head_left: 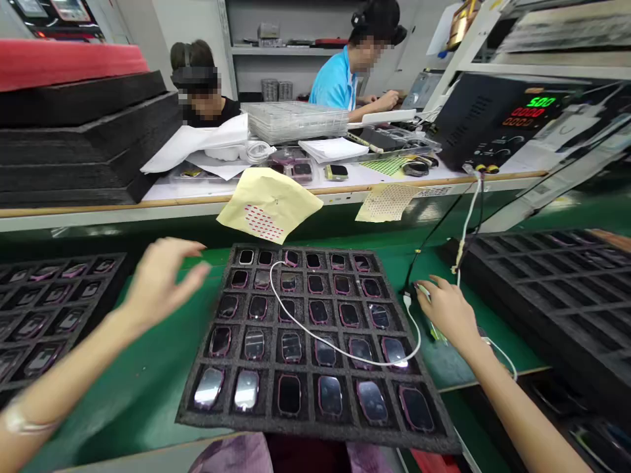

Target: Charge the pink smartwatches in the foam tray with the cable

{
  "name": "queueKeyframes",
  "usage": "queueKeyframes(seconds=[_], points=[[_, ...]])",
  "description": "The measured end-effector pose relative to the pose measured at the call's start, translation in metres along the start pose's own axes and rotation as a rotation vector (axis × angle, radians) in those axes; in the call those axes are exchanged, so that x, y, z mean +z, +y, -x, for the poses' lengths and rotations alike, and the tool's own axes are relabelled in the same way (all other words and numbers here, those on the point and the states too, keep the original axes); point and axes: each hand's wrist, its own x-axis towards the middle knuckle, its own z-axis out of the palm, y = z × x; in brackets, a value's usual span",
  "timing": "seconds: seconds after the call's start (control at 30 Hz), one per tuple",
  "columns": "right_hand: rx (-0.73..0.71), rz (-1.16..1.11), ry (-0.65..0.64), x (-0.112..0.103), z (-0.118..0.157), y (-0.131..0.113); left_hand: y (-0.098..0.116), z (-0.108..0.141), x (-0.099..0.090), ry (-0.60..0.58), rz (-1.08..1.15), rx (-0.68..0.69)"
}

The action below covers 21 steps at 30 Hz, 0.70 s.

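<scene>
A black foam tray lies in front of me, its compartments holding several smartwatch bodies with dark screens and purple-pink frames. A white charging cable loops across it, from a watch in the back row to a white USB plug at the right edge. My left hand hovers beside the tray's back left, fingers apart and holding nothing. Close to the plug, my right hand has its fingers curled together; what they grip, if anything, is hidden. Under that hand lies something greenish.
More foam trays stand at left and right. A power supply reading 5.00 sits on the shelf, its leads hanging down. Stacked black foam rises at back left. Yellow sheets overhang the shelf. Two people sit beyond.
</scene>
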Motion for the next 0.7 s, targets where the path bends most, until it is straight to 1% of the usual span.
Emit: queueKeyframes(seconds=[0.07,0.1,0.13,0.17,0.2,0.23,0.3,0.33,0.4,0.5,0.63,0.7], points=[[-0.088,-0.044,0.017,-0.008,-0.005,-0.023,0.007,0.028,0.045,-0.123,-0.056,0.058],[-0.154,-0.081,0.008,-0.01,-0.006,-0.038,0.009,0.039,0.066,-0.173,-0.089,0.047],[-0.233,-0.125,-0.017,-0.01,-0.006,-0.055,0.01,0.048,0.085,-0.258,-0.212,0.008],[-0.312,-0.167,-0.047,-0.009,-0.003,-0.073,0.01,0.054,0.099,-0.295,-0.239,-0.016],[-0.387,-0.203,-0.08,-0.006,0.001,-0.091,0.008,0.059,0.11,-0.329,-0.262,-0.031],[-0.461,-0.234,-0.12,-0.002,0.006,-0.107,0.006,0.062,0.116,-0.357,-0.279,-0.043],[-0.567,-0.284,-0.19,0.007,0.019,-0.133,0.002,0.066,0.119,-0.388,-0.29,-0.061],[-0.6,-0.304,-0.216,0.011,0.025,-0.142,0.001,0.069,0.117,-0.398,-0.297,-0.071],[-0.643,-0.339,-0.256,0.016,0.035,-0.151,0.003,0.076,0.11,-0.408,-0.309,-0.096],[-0.684,-0.378,-0.282,0.015,0.048,-0.155,0.015,0.097,0.1,-0.399,-0.323,-0.136],[-0.757,-0.414,-0.264,0.002,0.067,-0.157,0.038,0.131,0.085,-0.365,-0.336,-0.178],[-0.778,-0.43,-0.27,-0.002,0.071,-0.152,0.048,0.139,0.077,-0.362,-0.339,-0.184]])
